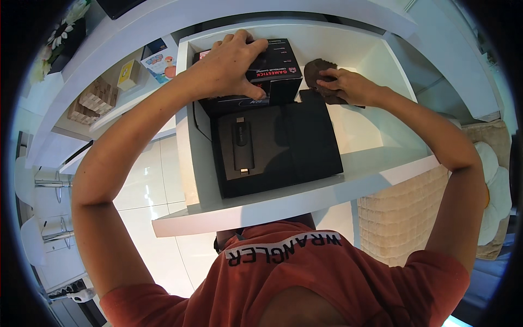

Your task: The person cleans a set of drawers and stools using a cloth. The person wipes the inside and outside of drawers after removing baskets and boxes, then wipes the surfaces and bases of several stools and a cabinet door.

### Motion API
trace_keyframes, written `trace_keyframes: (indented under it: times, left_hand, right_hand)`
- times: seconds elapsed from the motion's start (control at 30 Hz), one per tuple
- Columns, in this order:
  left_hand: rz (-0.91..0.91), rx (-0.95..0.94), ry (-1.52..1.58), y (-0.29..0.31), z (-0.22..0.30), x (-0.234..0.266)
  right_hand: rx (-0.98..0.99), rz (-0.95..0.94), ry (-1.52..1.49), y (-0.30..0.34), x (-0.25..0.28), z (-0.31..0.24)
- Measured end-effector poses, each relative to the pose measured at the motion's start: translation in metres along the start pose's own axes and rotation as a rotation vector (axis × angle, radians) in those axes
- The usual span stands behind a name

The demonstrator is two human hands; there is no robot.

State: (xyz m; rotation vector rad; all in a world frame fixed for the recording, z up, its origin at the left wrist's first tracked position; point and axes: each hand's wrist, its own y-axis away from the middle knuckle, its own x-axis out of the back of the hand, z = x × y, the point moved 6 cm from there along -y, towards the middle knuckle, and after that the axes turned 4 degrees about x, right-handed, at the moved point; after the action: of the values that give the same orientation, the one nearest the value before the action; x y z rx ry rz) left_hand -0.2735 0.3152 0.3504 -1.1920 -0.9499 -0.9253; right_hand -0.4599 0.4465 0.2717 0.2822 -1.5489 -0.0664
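Observation:
A white drawer [362, 131] stands pulled out in front of me. My left hand [230, 64] grips a black printed cardboard box [282, 68] at the drawer's far left, fingers over its top and thumb at the near edge. To the right, my right hand [348, 87] pinches a crumpled dark brown cloth [315, 71] against the drawer's inside, near its back wall. Closer to me lies a wide, flat black box [310, 150]. On its left part rests a slim black stick [243, 146] with metal plugs at both ends.
Open shelves at the left hold stacked wooden blocks [98, 97], a small yellow box [128, 74] and a colourful printed packet [159, 66]. Flowers [61, 34] stand at the upper left. A beige quilted cover [400, 210] is at the right, beyond the drawer front [305, 199].

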Motion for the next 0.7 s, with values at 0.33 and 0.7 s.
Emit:
trace_keyframes:
  times: [0.33, 0.7]
  left_hand:
    - [0.203, -0.081, 0.138, -0.009, 0.022, 0.063]
    - [0.36, -0.076, 0.062, -0.001, 0.041, 0.15]
  right_hand:
    - [-0.017, 0.121, -0.116, -0.002, 0.009, 0.033]
    - [0.436, 0.175, -0.457, -0.145, 0.036, -0.102]
